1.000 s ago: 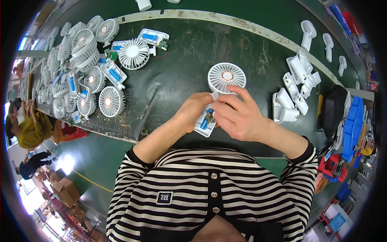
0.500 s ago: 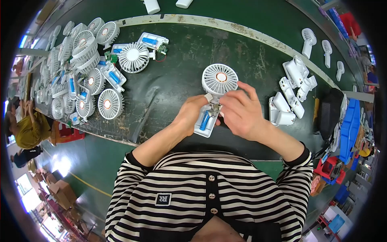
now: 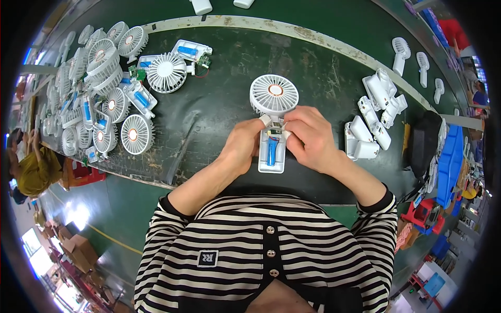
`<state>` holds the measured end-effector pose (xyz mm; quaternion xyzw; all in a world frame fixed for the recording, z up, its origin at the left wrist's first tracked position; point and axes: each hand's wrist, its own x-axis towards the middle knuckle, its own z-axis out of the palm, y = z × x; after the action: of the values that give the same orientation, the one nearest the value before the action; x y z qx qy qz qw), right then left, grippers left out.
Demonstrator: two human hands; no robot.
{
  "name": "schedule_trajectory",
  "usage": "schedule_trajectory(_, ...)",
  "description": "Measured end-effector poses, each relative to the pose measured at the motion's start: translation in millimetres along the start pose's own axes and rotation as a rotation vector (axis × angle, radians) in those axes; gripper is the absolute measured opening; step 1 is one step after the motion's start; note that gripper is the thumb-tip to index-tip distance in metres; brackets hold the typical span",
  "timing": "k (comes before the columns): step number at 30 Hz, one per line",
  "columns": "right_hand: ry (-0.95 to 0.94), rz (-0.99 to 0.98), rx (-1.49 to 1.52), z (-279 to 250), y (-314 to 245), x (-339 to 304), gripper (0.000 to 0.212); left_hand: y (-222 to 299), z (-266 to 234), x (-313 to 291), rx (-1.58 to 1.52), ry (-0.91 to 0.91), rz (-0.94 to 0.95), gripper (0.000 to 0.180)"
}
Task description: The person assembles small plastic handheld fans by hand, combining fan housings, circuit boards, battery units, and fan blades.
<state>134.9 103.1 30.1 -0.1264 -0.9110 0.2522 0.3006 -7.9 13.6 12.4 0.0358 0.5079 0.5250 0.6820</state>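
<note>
Between my hands is a white handheld fan (image 3: 274, 95), its round caged head pointing away from me. Its handle lies open toward me, and a blue battery cell (image 3: 272, 151) shows in the white handle shell (image 3: 279, 168). My left hand (image 3: 243, 142) grips the fan's neck from the left, thumb on its edge. On the other side my right hand (image 3: 310, 136) is closed at the neck, fingers pinched by the small circuit board (image 3: 273, 133) at the top of the handle. Whether those fingertips hold a small part is hidden.
At the left lies a pile of white fans (image 3: 104, 78), several with open handles, batteries and green boards. White handle covers (image 3: 376, 115) are heaped at the right. Finished-looking fans (image 3: 401, 55) lie beyond the pale strip (image 3: 302, 34). A black bag (image 3: 427, 138) hangs at the right edge.
The fan has shifted slightly left and its handle has turned straighter toward me. My right hand's fingers have come down from beside the fan head and closed at the neck.
</note>
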Motion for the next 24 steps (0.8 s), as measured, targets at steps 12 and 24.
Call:
schedule_trajectory(12,0.02,0.079,0.056,2.1,-0.8,-2.8,0.014,6.5,-1.7,-3.9,-0.012,-0.056,-0.028,0.029)
schedule_trajectory(24,-0.006,0.033,0.028,0.9,1.8,-0.5,0.013,6.3,-4.3,-2.3,0.008,-0.037,-0.024,0.027)
